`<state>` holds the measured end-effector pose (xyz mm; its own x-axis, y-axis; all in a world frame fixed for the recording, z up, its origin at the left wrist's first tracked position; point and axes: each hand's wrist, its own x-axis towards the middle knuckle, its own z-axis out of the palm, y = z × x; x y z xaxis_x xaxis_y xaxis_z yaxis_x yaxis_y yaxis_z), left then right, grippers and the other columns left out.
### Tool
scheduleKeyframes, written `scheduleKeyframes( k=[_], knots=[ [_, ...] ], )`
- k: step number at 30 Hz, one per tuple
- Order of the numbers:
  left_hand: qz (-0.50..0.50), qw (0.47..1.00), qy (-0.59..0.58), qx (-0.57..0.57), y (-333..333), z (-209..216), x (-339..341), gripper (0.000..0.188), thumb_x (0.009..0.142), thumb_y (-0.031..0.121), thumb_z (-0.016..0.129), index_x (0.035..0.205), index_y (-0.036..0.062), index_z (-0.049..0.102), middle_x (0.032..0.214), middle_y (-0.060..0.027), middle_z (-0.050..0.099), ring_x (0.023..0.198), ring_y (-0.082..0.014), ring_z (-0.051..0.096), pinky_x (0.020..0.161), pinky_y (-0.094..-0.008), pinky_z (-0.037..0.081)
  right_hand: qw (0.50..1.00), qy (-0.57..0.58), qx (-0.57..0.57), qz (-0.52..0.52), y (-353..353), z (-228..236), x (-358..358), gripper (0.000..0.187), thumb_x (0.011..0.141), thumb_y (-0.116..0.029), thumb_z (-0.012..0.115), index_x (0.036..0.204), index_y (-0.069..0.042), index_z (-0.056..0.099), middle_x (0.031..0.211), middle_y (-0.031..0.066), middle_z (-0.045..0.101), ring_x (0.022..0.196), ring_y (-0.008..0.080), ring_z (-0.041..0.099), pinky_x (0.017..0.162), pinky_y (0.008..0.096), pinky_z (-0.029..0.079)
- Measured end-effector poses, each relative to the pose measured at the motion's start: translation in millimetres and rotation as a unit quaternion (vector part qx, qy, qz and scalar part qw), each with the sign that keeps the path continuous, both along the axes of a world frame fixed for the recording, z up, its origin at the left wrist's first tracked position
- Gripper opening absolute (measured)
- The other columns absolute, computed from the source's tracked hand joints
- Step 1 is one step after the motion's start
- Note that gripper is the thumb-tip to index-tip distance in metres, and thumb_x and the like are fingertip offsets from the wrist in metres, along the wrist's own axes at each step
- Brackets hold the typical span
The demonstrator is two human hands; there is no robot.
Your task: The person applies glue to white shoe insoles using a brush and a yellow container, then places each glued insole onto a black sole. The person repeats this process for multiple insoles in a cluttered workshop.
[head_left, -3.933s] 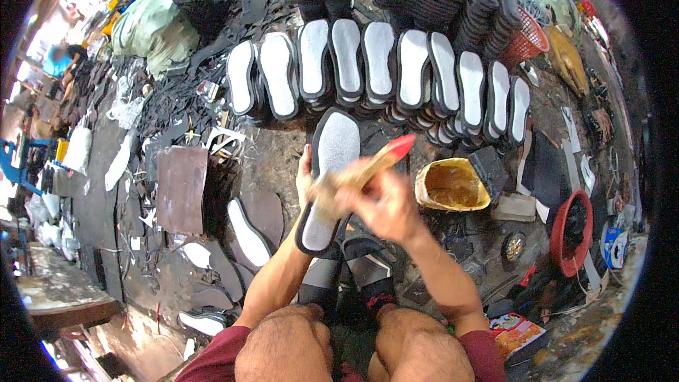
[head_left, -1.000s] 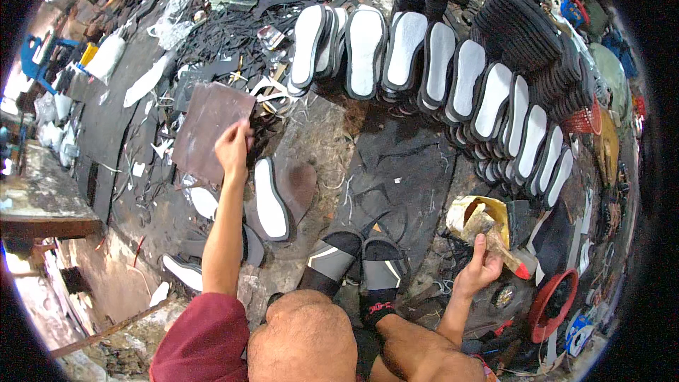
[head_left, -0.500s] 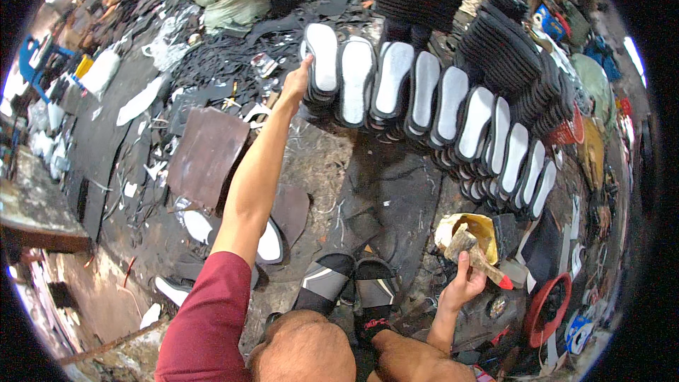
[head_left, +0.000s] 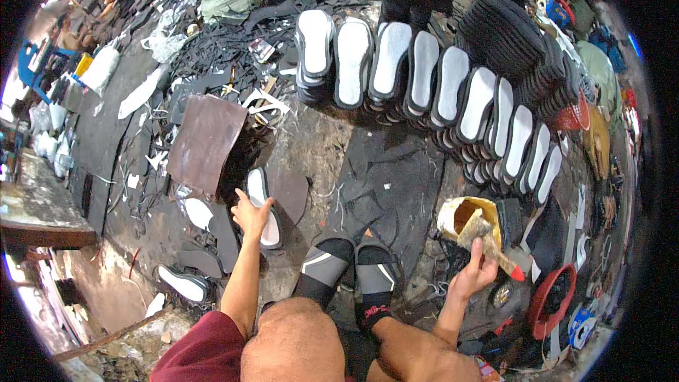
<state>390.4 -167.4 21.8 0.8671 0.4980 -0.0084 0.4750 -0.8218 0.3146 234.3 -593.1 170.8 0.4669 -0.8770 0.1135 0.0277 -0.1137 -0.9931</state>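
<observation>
My left hand (head_left: 251,212) is low over the floor with thumb and fingers spread, holding nothing. It is right beside a white-topped sole (head_left: 270,232), perhaps touching its edge. Under that sole's right side lies a brown flat sheet (head_left: 290,194). In my right hand (head_left: 474,277) is a glue-crusted brush (head_left: 483,230) with a red handle end, held over the rim of a yellow-lined pot (head_left: 449,216). A curved row of stacked soles with white tops (head_left: 389,60) stands ahead; its leftmost stack (head_left: 314,42) is nearest my left hand.
Tall stacks of black soles (head_left: 495,42) rise behind the row. A brown board (head_left: 207,143) leans at the left, near another white-topped sole (head_left: 182,283). A red ring-shaped rim (head_left: 552,301) lies at right. Black scraps (head_left: 233,49) cover the far floor. People sit far left.
My left hand has left the leftmost stack and come back toward me, down to the sole by the brown sheet. My right hand with the brush has shifted slightly right.
</observation>
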Motion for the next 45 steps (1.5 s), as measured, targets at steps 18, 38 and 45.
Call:
scheduleKeyframes(
  k=[18, 38, 45],
  knots=[
    [-0.201, 0.918, -0.031, -0.341, -165.6, 24.7, 29.2, 0.061, 0.077, 0.037, 0.084, 0.121, -0.0017, 0.066, 0.115, -0.0200, 0.065, 0.113, -0.0374, 0.060, 0.099, -0.0467, 0.046, 0.975, 0.097, -0.199, -0.014, -89.3, -1.4, -37.0, 0.027, 0.091, -0.006, 0.072, 0.116, 0.005, 0.067, 0.115, 0.0118, 0.069, 0.103, 0.0192, 0.065, 0.096, 0.0322, 0.050],
    [-0.040, 0.431, 0.160, -0.887, -178.1, 84.4, 20.2, 0.080, 0.069, 0.019, 0.064, 0.145, 0.0011, 0.045, 0.134, -0.0195, 0.059, 0.116, -0.0286, 0.063, 0.092, -0.0403, 0.057, 0.936, 0.176, -0.292, -0.091, -92.4, -20.4, -65.6, 0.020, 0.087, -0.006, 0.076, 0.103, 0.004, 0.071, 0.097, 0.0137, 0.075, 0.087, 0.0210, 0.071, 0.082, 0.0343, 0.056],
    [-0.117, 0.142, 0.203, -0.962, -219.8, 151.0, 20.0, 0.091, 0.071, 0.018, 0.062, 0.154, 0.0019, 0.029, 0.155, -0.0267, 0.034, 0.132, -0.0495, 0.045, 0.114, -0.0581, 0.039, 0.927, 0.268, -0.260, -0.024, -75.1, -32.4, -103.6, 0.021, 0.084, -0.006, 0.076, 0.103, 0.001, 0.071, 0.097, 0.0152, 0.075, 0.088, 0.0257, 0.073, 0.085, 0.0351, 0.056]
  ],
)
